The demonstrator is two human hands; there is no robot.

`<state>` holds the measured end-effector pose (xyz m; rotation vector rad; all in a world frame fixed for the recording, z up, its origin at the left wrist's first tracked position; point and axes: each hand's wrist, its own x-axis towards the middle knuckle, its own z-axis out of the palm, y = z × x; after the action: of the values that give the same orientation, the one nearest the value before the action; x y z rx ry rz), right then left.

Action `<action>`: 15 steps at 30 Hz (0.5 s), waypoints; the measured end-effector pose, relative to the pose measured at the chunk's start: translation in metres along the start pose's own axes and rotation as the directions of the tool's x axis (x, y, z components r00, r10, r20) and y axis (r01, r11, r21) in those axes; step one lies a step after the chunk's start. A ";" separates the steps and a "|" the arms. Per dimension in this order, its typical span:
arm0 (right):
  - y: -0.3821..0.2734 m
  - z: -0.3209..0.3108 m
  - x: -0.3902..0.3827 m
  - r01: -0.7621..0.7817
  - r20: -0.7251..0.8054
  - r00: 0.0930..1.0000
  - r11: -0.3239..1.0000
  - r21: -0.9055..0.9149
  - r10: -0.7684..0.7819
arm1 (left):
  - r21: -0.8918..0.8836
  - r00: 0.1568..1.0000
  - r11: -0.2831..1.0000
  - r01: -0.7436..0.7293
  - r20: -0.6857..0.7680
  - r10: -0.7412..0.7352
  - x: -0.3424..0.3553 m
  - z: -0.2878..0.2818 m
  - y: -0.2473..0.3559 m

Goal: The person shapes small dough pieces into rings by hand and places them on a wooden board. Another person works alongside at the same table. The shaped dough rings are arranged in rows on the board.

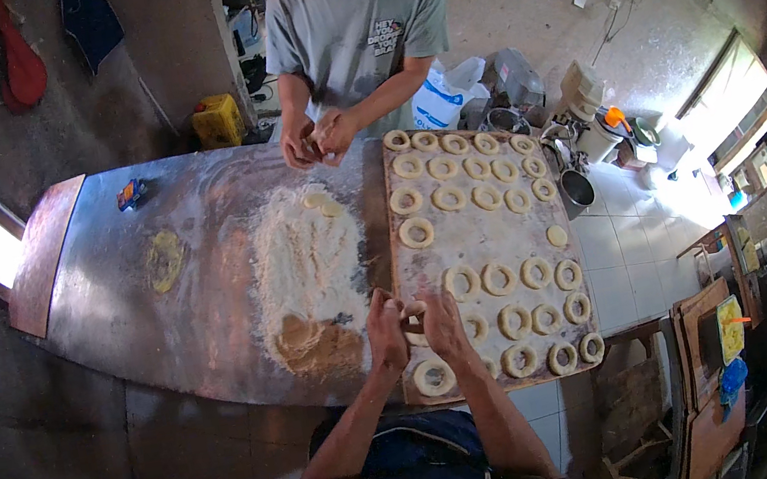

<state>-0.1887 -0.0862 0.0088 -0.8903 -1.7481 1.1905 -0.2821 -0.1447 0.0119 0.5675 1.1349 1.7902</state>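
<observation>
My left hand [386,330] and my right hand [441,323] are both closed on a dough ring [412,315], held over the left edge of a floured board [486,248]. Their fingers partly hide it. Several pale dough rings [536,273] lie in rows on this board, with a solid dough disc [556,235] at its right side. To the left is a heap of white flour [305,253], browner at the near end [315,347], with small dough discs [322,205] on its far part.
Across the table [120,304], a co-worker in a grey T-shirt [323,31] works dough with both hands [316,139]. A small dark-blue object [131,194] and a yellowish smear [165,261] are at left. Pots [576,188] and bags [446,97] stand behind; wooden furniture [708,388] is at right.
</observation>
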 end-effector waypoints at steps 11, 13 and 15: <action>-0.040 -0.092 -0.014 -0.247 -0.080 0.963 0.963 0.111 0.256 | 0.005 0.989 0.989 0.147 -0.011 -0.147 -0.014 0.082 -0.019; -0.022 -0.102 -0.012 -0.151 0.097 0.983 0.985 -0.082 0.158 | 0.409 0.986 0.898 -0.165 0.099 0.136 -0.011 0.071 -0.036; -0.025 -0.101 -0.013 -0.054 0.207 0.975 0.991 -0.124 0.079 | 0.259 0.993 0.960 -0.108 -0.026 0.119 -0.002 0.050 -0.072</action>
<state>-0.0946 -0.0683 0.0508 -0.9256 -1.9896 1.2753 -0.2110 -0.1125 -0.0277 0.7653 1.3999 1.7694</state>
